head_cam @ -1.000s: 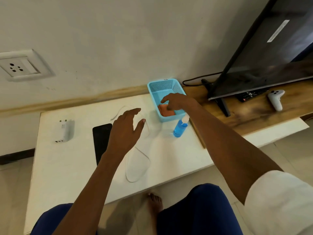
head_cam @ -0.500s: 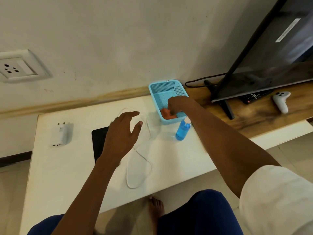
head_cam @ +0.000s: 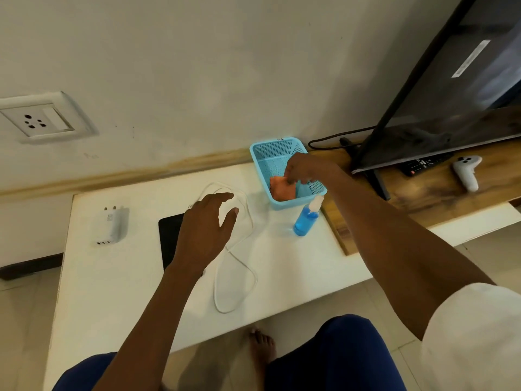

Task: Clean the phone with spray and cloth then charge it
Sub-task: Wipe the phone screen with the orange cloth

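A black phone [head_cam: 168,238] lies flat on the white table [head_cam: 296,275], partly hidden under my left hand [head_cam: 207,231], which hovers over it with fingers spread. My right hand [head_cam: 303,167] reaches into the light blue basket [head_cam: 272,153] and pinches the orange cloth [head_cam: 282,189] inside it. A blue spray bottle [head_cam: 307,218] stands just in front of the basket. A white charging cable [head_cam: 242,275] loops across the table beside the phone. A white charger adapter [head_cam: 111,225] lies at the left.
A wall socket [head_cam: 36,118] is on the wall at the left. To the right, a wooden shelf [head_cam: 434,190] carries a TV [head_cam: 456,88], a remote [head_cam: 423,165] and a white controller [head_cam: 466,172]. My knees and a bare foot [head_cam: 262,345] are below the table edge.
My right hand has lifted the orange cloth's edge, pulling it up in the basket. My left hand has drifted slightly left and down over the phone.
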The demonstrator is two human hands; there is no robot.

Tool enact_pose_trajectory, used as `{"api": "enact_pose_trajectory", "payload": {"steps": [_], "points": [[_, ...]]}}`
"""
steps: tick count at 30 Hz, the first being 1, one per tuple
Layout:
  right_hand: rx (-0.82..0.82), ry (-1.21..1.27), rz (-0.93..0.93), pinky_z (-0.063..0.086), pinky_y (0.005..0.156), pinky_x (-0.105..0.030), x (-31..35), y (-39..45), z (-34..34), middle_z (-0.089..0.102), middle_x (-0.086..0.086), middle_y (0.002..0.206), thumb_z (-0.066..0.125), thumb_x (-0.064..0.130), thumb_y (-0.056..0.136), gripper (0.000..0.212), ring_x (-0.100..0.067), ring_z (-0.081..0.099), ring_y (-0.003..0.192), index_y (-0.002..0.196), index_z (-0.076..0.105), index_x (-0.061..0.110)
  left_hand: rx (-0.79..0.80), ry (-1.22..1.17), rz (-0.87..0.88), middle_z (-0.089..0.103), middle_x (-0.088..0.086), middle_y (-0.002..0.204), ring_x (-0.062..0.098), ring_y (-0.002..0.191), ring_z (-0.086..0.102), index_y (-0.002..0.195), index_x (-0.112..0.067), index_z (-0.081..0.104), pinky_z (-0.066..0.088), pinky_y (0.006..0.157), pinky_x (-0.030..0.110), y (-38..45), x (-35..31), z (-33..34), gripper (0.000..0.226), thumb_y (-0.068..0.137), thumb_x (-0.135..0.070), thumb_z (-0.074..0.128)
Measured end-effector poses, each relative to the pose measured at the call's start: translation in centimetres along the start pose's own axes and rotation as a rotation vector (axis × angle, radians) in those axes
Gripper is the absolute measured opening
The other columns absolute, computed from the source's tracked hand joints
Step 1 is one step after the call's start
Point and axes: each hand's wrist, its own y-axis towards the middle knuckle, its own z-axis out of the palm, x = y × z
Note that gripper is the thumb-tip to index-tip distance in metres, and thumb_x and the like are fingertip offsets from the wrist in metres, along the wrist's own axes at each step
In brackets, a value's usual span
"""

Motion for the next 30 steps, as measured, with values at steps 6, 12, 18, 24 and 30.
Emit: {"api": "enact_pose_trajectory", "payload": {"steps": [6,12,18,24,30], "points": [[-0.239,0.425,-0.173,0.049,0.060,-0.020,3.8,-3.3,-4.3,0.071,-0.011,0.102,0.070,0.016,0.087,0.012,-0.012,0.062,0.072,0.099,0.068,0.014,-0.089,0.011,-0.066,0.065,-0.011,0.124,0.016,0.106,0.062,0.123,-0.026,0.063,0.046,0.092,0.034,-0.4,0.7,-1.3,0.028,0.097,-0.035,0.059],[-0.192,1.254,-0.352,0.060,0.062,-0.035,10.0,-7.7,-0.4,0.073,-0.007,0.092,0.065,0.012,0.084,0.017,-0.019,0.072,0.077,0.094,0.075,0.022,-0.161,-0.006,-0.320,0.067,-0.019,0.115,0.003,0.084,0.063,0.116,-0.034,0.063,0.045,0.079,0.027,-0.9,4.0,-4.8,0.022,0.098,-0.035,0.052],[0.070,1.493,-0.198,0.058,0.066,-0.033,12.2,-9.2,10.3,0.069,-0.009,0.116,0.069,0.025,0.088,0.017,-0.027,0.071,0.095,0.104,0.075,0.027,0.037,0.146,-0.525,0.065,-0.005,0.122,0.016,0.105,0.062,0.128,-0.027,0.054,0.043,0.081,0.031,-4.0,8.5,-6.2,0.047,0.092,-0.058,0.054],[-0.063,1.648,-0.043,0.061,0.068,-0.034,12.3,-9.5,15.0,0.065,-0.003,0.106,0.065,0.002,0.085,0.043,-0.024,0.071,0.087,0.125,0.063,0.019,0.123,0.323,-0.585,0.039,0.012,0.149,0.035,0.131,0.045,0.150,-0.013,0.026,0.043,0.100,0.048,-7.7,8.6,-3.0,0.108,0.073,-0.087,0.046],[-0.126,1.524,-0.018,0.060,0.066,-0.030,14.1,-9.0,15.3,0.059,-0.010,0.121,0.059,-0.004,0.086,0.045,-0.020,0.065,0.089,0.125,0.060,0.018,0.034,0.331,-0.627,0.004,0.011,0.165,0.035,0.151,0.007,0.156,-0.012,0.008,0.009,0.120,0.051,-13.0,8.2,0.1,0.117,0.074,-0.090,0.038]]}}
